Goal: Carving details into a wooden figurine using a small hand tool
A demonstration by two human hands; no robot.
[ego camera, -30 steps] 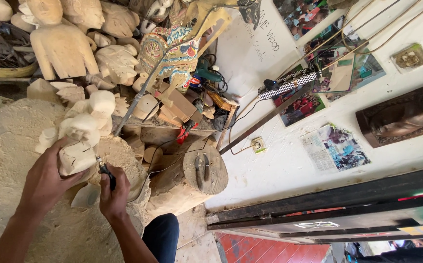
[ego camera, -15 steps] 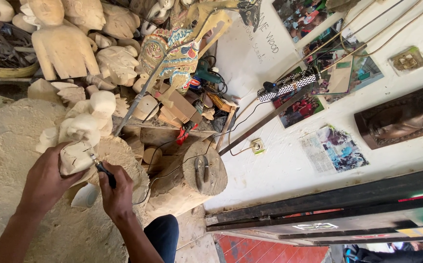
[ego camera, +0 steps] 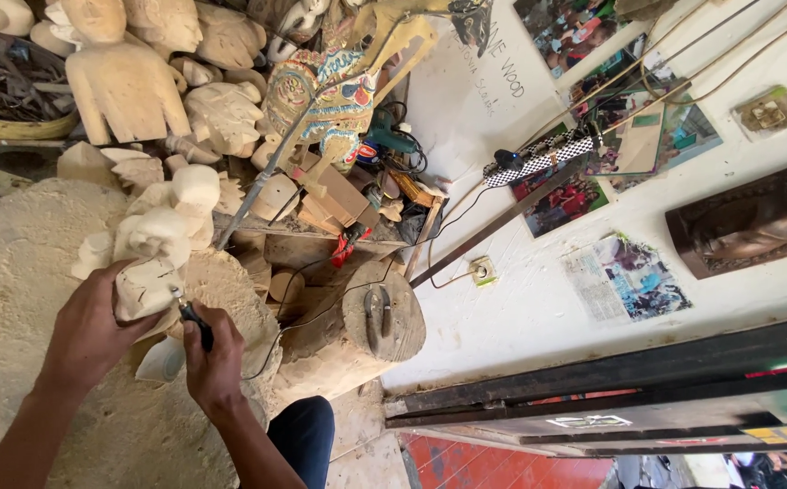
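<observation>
Both hands work at one pale carving [ego camera: 151, 272] propped on a sawdust-covered mound [ego camera: 22, 272]. Left hand [ego camera: 90, 330] is wrapped around the carving's lower end from the left, fingers curled shut on it, bracing it against the mound. Right hand [ego camera: 215, 362], just right of the carving, is closed in a pen-like grip on a slim dark tool [ego camera: 192, 319] whose tip meets the carving's lower right edge. A thin cord appears to run from that hand toward the log stump [ego camera: 357, 330] to the right of the carving.

To do this step well, as I judge it, the left hand should pin the carving hard so it cannot roll, with its fingers kept out of the tip's path. Light, short passes would suit fine detail, with the right wrist or little finger steadied near the carving for control.

Behind the carving, unfinished wooden figures [ego camera: 131, 81] and a painted puppet [ego camera: 321, 95] crowd the bench; a wall socket [ego camera: 482, 270] sits beyond the stump.
</observation>
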